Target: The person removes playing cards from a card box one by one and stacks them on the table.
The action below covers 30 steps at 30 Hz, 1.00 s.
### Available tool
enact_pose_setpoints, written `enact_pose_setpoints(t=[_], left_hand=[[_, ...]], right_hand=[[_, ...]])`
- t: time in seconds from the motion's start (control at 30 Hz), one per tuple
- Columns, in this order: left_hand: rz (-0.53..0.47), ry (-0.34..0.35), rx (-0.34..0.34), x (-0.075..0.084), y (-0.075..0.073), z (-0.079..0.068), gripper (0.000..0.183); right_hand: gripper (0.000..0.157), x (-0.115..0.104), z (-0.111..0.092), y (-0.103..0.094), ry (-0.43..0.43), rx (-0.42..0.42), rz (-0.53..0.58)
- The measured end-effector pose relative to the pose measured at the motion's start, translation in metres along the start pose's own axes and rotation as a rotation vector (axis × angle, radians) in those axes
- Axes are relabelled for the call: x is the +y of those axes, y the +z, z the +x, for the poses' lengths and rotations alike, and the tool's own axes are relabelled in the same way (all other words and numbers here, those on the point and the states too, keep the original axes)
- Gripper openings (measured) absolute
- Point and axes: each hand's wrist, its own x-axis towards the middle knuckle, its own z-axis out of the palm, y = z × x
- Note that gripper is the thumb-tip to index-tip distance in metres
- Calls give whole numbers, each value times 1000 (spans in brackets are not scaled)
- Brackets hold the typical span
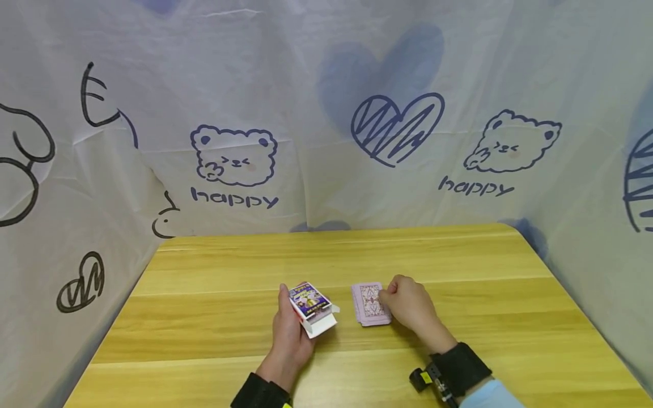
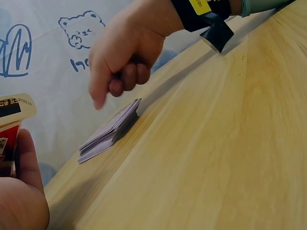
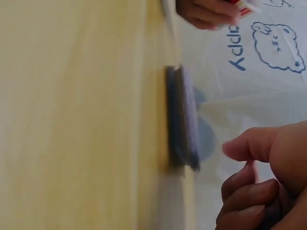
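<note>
My left hand [image 1: 292,335] grips a playing card box [image 1: 309,300] with a colorful purple and yellow front. Its white end flap hangs folded out toward me. To the right of the box, a stack of playing cards [image 1: 371,304] lies back-side up on the table, its edges slightly uneven. Close over the stack's right side is my right hand [image 1: 412,306], fingers curled. In the right wrist view, its thumb and fingers [image 3: 244,196] hold nothing and are apart from the stack [image 3: 188,115]. The left wrist view shows the box's red side [image 2: 10,143] and part of the left palm.
The wooden table [image 1: 229,266] has light yellow grain. White cloth [image 1: 316,113] with bear and heart drawings hangs behind it and along both sides. Black straps with small cameras circle both wrists, the right one [image 1: 459,368] over the table's front part.
</note>
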Motion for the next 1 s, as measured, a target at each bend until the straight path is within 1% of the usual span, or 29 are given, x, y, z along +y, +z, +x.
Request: enact_pose_setpoints(t=[0.1,0.17,0.3,0.47,0.57,0.63,0.7,0.77,0.87,1.0], left_hand=[[17,3,-13,-2,0,1,74],[35,6,-29,-4,0,1,75],[50,14,-76,-6,2,1,76],[15,18,-170,-7,4,-1,73],[14,24,-228,-6,5,-2,71],[29,30,-254,-6,5,-4,70],[34,36,-274,-5,6,-5,70],[27,39,-285,-4,6,-6,71],[8,37,-303,-3,7,-7,70],[-21,22,-326,-3,7,-9,67]], right_hand=[[22,-5,-2,0,-13,4,99],[23,-11,-6,-1,-28,-16,182],[22,-28,-17,-2,-81,-71,302],[17,-48,-33,-3,-143,-166,403],[15,-57,-41,-2,-174,-248,478],[15,-61,-46,-1,-185,-313,527],[15,-64,-49,1,-197,-365,551],[16,-65,-51,2,-201,-395,551],[19,-64,-51,6,-197,-402,527],[26,-61,-50,9,-159,-392,538]])
